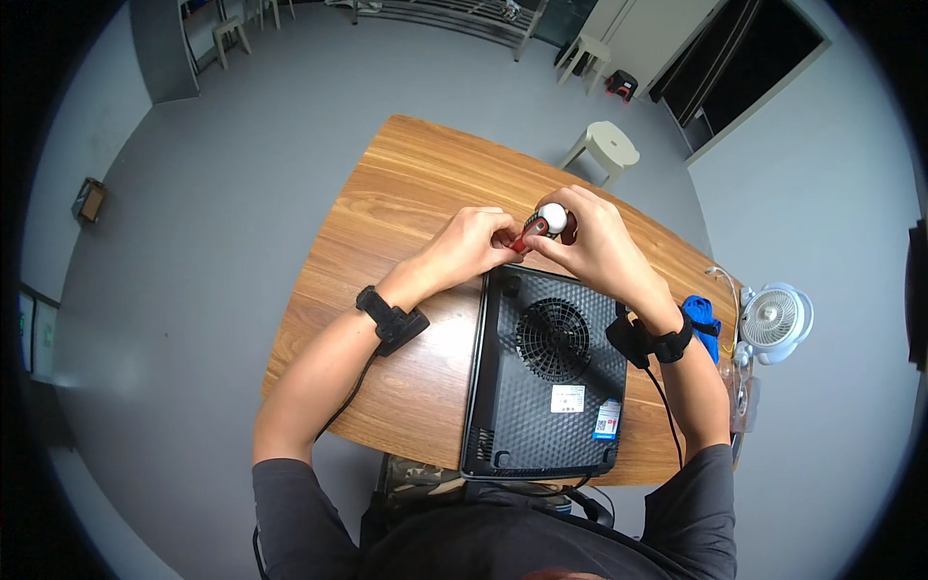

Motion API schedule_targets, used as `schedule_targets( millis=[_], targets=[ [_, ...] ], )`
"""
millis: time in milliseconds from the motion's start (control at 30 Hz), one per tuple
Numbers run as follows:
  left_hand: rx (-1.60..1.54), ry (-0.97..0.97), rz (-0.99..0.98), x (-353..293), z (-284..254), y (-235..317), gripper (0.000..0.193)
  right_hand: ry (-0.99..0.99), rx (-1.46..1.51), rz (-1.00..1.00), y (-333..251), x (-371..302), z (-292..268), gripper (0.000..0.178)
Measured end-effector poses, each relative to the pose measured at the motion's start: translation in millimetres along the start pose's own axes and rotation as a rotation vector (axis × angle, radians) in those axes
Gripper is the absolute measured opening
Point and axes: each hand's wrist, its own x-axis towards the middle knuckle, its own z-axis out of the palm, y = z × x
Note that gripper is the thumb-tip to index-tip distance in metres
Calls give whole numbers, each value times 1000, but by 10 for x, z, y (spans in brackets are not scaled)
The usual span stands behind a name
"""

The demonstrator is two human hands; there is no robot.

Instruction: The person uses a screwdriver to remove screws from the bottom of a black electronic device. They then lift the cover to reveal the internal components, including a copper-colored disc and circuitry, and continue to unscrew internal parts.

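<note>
Head view: the black case (512,425) lies flat on the desk (387,208), its near end at the near edge, right of the middle. Its long axis runs from the near edge toward the far side; the round fan grille (553,339) faces up in its farther half. The hands are just beyond the case's far end; the left hand (465,242) is nearer its far left corner. The left thumb and fingers are closed in a pinch on the red lower end of the tool (535,231). The right hand (601,244) is curled, part closed, around the tool's handle. The tool slants, its white rounded end up and to the right; its tip is hidden. The blue cloth (703,314) lies near the desk's right edge, with the fan (774,317) farther right. The stool (611,145) stands beyond the far edge.
</note>
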Motion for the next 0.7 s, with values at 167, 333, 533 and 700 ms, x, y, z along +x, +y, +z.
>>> schedule_targets(
  millis=[167,333,533,700],
  targets=[
    [-8,6,-6,-8,18,16,20,-47,-12,-16,-32,-31,-48,30],
    [50,19,21,-11,65,26,21,-129,-97,48,-28,-89,-64,34],
    [26,-22,24,-3,39,40,22,-127,-95,7,31,-95,-16,42],
    [39,-71,77,-18,22,-21,21,-79,-165,-227,59,-129,-47,47]
  ],
)
